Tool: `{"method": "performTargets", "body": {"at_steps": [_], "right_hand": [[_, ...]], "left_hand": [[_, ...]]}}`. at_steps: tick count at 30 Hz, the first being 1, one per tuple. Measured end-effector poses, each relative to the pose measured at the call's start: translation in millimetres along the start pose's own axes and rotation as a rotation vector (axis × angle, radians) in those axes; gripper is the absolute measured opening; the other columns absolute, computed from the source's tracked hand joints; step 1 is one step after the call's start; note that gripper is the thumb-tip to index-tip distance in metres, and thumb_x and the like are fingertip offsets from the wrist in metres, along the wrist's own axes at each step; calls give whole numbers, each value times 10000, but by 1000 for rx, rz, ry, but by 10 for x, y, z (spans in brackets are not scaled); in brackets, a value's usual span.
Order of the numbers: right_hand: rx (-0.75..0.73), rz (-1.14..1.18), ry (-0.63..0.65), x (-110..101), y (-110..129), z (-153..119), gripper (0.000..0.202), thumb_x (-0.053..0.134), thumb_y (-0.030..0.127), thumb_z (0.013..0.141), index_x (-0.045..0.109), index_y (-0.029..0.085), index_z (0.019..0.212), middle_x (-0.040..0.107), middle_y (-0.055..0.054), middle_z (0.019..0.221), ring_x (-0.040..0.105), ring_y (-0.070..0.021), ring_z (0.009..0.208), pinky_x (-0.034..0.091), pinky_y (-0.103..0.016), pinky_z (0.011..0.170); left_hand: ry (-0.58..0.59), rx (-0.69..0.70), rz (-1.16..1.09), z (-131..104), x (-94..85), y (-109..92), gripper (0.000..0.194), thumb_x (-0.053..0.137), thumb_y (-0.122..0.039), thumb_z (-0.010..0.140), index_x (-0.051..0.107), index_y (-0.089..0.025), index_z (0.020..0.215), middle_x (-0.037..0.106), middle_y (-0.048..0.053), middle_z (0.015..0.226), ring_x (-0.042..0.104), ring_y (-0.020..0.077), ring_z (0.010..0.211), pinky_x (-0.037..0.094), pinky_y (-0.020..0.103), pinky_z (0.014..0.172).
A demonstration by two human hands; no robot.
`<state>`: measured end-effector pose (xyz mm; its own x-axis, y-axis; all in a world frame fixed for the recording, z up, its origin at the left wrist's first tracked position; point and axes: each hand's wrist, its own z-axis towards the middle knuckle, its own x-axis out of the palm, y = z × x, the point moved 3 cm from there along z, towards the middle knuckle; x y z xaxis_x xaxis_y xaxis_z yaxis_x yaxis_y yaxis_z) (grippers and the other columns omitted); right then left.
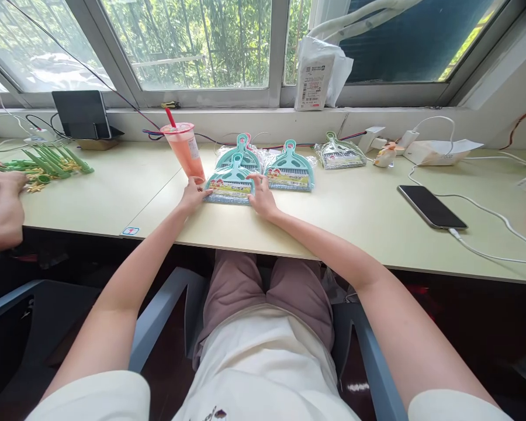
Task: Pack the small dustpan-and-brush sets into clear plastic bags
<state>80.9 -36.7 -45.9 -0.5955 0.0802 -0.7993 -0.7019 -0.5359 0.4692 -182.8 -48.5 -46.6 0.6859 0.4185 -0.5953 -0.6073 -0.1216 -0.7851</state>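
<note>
A wrapped teal dustpan-and-brush set (231, 186) lies on the pale table, between my two hands. My left hand (193, 196) grips its left edge, close to the base of a cup. The fingers of my right hand (262, 196) hold its right edge. Behind it lies another teal set (242, 153), partly overlapped, with some pink at its handle. To the right of my right hand is a further teal set (290, 171) in clear wrap. Farther right, near the wall, sits a smaller green set (342, 155).
A tall cup of pink drink (186, 153) stands just left of the sets. A phone (432, 206) with a white cable lies at right. At far left, another person's hands (6, 187) are by green plastic stems (55, 161). A tablet (82, 115) stands behind.
</note>
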Motion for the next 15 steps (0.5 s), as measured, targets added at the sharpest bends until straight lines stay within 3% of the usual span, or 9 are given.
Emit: {"method": "performTargets", "body": {"at_steps": [2, 5, 8, 11, 15], "right_hand": [[-71, -122, -49, -46, 49, -26, 542, 413, 50, 893, 532, 271, 1374, 375, -128, 1522, 533, -317, 1210, 507, -476, 911], [-352, -300, -34, -62, 179, -43, 470, 415, 14, 899, 640, 256, 1233, 434, -95, 1525, 332, -347, 1422, 374, -554, 1071], [-607, -386, 141, 19, 292, -27, 443, 367, 11, 930, 661, 205, 1199, 594, -126, 1364, 429, -311, 1338, 311, -526, 1110], [-637, -458, 213, 87, 333, 19, 503, 247, 4, 957, 648, 138, 1228, 662, -160, 1239, 545, -286, 1146, 366, -480, 1038], [-535, -497, 224, 125, 303, 54, 541, 198, 20, 958, 592, 65, 1326, 616, -221, 1323, 520, -330, 1167, 450, -454, 904]], "left_hand": [[-18, 7, 9, -9, 27, -29, 571, 769, -321, 661, 491, -190, 1142, 548, -30, 750, 632, 224, 851, 508, 363, 838], [-45, 42, 32, -13, 53, -62, 515, 752, -326, 676, 479, -209, 1096, 556, -24, 773, 632, 227, 874, 506, 362, 853], [-64, 66, 77, -11, 56, -82, 481, 742, -328, 684, 471, -220, 1066, 577, -18, 788, 644, 238, 903, 503, 372, 886], [-61, 86, 115, -10, 55, -104, 457, 724, -332, 706, 469, -222, 1068, 610, 3, 829, 653, 250, 930, 502, 380, 903], [-52, 105, 168, 4, 84, -135, 433, 703, -333, 737, 482, -217, 1090, 647, 47, 917, 654, 268, 979, 497, 387, 926]]}}
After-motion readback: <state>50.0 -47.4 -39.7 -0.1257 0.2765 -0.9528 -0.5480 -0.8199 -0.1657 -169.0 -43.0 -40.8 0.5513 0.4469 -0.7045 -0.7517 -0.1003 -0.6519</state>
